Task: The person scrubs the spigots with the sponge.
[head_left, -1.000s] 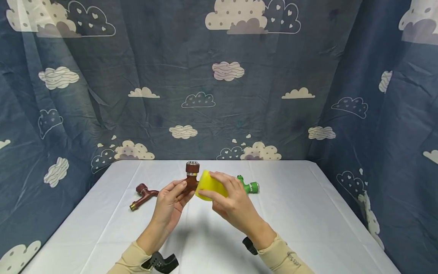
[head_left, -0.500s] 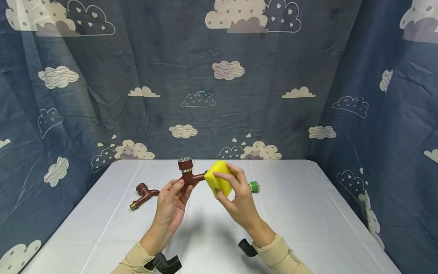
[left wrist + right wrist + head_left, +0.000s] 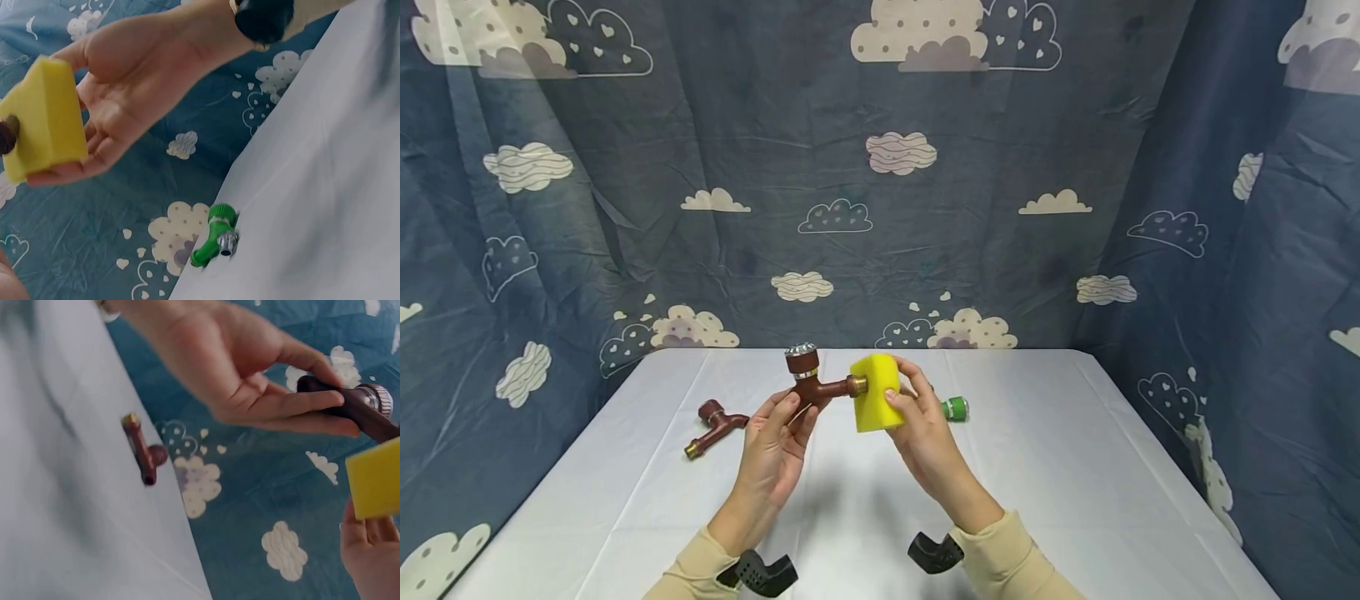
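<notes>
Left grip (image 3: 775,454) clasps the brown tap (image 3: 827,389), right grip (image 3: 932,450) pinches the sponge (image 3: 872,410) at the tap's brass end (image 3: 859,385), above the worktop (image 3: 1075,475)! Second tap (image 3: 718,429) lies off left; green tap (image 3: 956,408) beyond, partly blocked by the right grip.

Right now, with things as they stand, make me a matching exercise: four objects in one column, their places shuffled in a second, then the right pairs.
Objects
1. yellow sponge-like block
2. silver-topped dark brown tap
3. plain-topped dark brown tap
4. green tap with a silver spout

Places
A. on the white table, partly hidden behind the right hand in the head view
B. held in the left hand
C. on the white table, left of the left hand in the head view
D. held in the right hand

Pairs: 1-D, 2-B, 3-C, 4-A
</notes>
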The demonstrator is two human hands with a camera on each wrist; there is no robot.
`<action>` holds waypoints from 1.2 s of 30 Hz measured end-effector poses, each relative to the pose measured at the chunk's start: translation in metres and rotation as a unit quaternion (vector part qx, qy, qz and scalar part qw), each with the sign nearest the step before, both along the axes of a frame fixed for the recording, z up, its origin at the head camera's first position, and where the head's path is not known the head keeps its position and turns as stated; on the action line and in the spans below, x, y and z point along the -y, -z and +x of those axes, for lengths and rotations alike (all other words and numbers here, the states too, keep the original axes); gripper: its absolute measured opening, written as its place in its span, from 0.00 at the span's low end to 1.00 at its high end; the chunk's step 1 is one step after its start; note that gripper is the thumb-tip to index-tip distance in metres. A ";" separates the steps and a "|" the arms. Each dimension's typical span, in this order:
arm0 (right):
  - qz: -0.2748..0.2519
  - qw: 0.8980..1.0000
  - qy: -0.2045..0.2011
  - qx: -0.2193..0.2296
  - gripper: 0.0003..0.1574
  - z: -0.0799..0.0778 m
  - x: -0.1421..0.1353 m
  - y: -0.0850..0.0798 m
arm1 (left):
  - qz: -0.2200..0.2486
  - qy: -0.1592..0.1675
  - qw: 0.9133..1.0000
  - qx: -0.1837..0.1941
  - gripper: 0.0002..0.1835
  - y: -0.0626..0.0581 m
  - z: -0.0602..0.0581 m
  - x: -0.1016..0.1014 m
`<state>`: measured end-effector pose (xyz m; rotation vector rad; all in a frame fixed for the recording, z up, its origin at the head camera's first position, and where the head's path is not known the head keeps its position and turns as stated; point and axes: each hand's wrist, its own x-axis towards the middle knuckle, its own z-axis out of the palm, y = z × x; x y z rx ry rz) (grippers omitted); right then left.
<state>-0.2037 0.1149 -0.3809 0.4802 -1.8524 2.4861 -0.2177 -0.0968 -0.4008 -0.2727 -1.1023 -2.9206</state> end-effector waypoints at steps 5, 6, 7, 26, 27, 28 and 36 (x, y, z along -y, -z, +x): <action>-0.056 0.995 -0.055 0.057 0.30 -0.001 -0.001 -0.001 | -0.033 0.013 0.999 -0.029 0.15 0.006 -0.002 0.006; -0.062 0.994 -0.061 0.063 0.30 -0.001 -0.001 -0.001 | -0.039 0.017 0.998 -0.037 0.15 0.007 -0.003 0.008; -0.067 0.993 -0.066 0.068 0.30 -0.001 -0.001 -0.001 | -0.043 0.021 0.998 -0.047 0.16 0.009 -0.003 0.009; -0.036 0.982 -0.161 0.093 0.31 -0.004 -0.010 -0.002 | -0.200 0.186 0.939 -0.209 0.19 0.020 -0.011 0.023; -0.030 0.981 -0.165 0.094 0.31 -0.004 -0.011 -0.002 | -0.210 0.195 0.934 -0.212 0.19 0.019 -0.011 0.024; -0.022 0.981 -0.169 0.095 0.32 -0.004 -0.013 -0.003 | -0.219 0.205 0.930 -0.215 0.18 0.018 -0.012 0.026; 0.113 0.976 -0.178 0.054 0.30 -0.005 -0.025 -0.007 | -0.326 0.251 0.884 -0.222 0.07 0.004 -0.014 0.041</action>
